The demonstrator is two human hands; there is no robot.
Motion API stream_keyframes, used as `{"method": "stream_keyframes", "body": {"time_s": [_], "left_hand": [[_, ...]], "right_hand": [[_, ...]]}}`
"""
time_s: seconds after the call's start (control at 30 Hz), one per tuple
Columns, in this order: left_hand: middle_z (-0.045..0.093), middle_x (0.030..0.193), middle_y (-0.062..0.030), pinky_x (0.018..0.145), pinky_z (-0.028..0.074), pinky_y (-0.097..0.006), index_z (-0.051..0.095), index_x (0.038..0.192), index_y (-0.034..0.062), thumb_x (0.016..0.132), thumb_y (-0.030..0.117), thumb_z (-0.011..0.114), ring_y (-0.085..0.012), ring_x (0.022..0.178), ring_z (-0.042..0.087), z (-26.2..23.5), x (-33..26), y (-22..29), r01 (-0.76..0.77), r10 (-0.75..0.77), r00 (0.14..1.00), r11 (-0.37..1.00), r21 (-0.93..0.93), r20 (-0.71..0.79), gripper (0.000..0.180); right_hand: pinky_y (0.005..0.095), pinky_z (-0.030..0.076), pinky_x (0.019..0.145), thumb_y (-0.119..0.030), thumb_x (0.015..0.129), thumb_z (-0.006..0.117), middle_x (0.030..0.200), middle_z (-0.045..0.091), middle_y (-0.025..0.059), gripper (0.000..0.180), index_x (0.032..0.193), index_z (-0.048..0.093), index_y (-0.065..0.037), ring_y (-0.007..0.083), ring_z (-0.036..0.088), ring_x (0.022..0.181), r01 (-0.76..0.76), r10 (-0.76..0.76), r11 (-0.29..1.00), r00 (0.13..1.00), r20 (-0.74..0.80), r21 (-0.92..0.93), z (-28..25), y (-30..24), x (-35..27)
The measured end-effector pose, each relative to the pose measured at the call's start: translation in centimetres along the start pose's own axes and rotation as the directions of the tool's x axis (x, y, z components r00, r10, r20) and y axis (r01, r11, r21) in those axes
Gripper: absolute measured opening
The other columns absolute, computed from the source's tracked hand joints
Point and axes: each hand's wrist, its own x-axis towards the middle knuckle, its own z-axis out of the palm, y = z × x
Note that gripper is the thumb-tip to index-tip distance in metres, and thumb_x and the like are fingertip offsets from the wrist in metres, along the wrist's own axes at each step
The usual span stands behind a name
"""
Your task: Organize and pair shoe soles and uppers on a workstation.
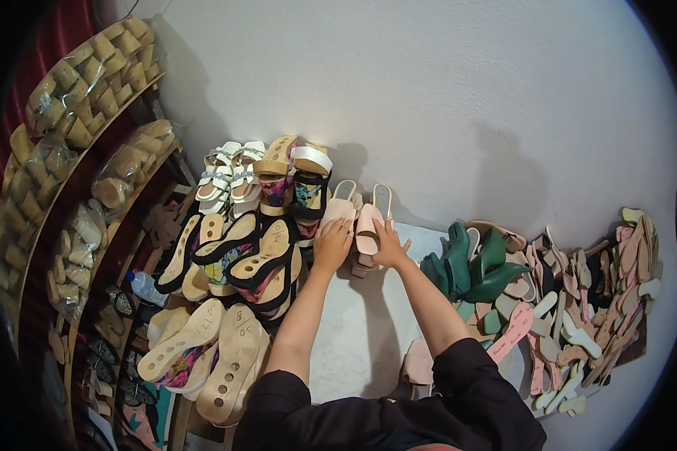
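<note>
A pair of pale pink slingback sandals stands against the wall at the far end of the white tabletop (346,323). My left hand (333,244) lies over the front of the left sandal (338,209), fingers stretched across it and hiding much of it. Touching the outer side of the right sandal (368,223) is my right hand (390,246), its fingers spread. More pale pink pieces (362,264) show below the right sandal, partly covered.
To the left stand white strappy sandals (217,180), black-edged wedge sandals (259,263) and beige wedge soles (233,368). Curved shelves (90,278) hold bagged wooden heels (90,75). Green shoe pieces (466,263) and piled insoles (572,331) lie right. A pink sandal (419,362) sits near my right arm.
</note>
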Motion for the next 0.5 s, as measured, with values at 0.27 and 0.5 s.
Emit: {"method": "stream_keyframes", "body": {"time_s": [0.27, 0.5], "left_hand": [[0.048, 0.125, -0.0113, 0.097, 0.025, -0.049, 0.054, 0.118, 0.0143, 0.08, 0.027, 0.058, -0.0283, 0.12, 0.039, 0.3, -1.9, 1.1, 0.044, -0.04, 0.997, 0.996, 0.071, -0.063, 0.041], [0.04, 0.133, -0.0095, 0.096, 0.021, -0.057, 0.056, 0.118, 0.0225, 0.082, 0.031, 0.056, -0.0277, 0.126, 0.031, 0.9, -2.1, 1.3, 0.075, -0.078, 0.997, 0.982, 0.176, 0.012, 0.036]], "right_hand": [[0.067, 0.014, 0.097, -0.006, 0.055, 0.067, 0.148, -0.001, 0.0219, 0.107, 0.143, 0.012, -0.034, 0.0418, 0.018, 0.133, 0.193, -0.167, 0.972, 0.969, -0.18, 0.138, 0.4, 0.9, -1.3], [0.053, 0.023, 0.102, -0.006, 0.051, 0.071, 0.144, 0.004, 0.0285, 0.112, 0.143, 0.012, -0.027, 0.0456, 0.017, 0.132, 0.309, -0.148, 0.887, 0.894, -0.424, 0.343, 0.9, 3.4, -4.7]]}}
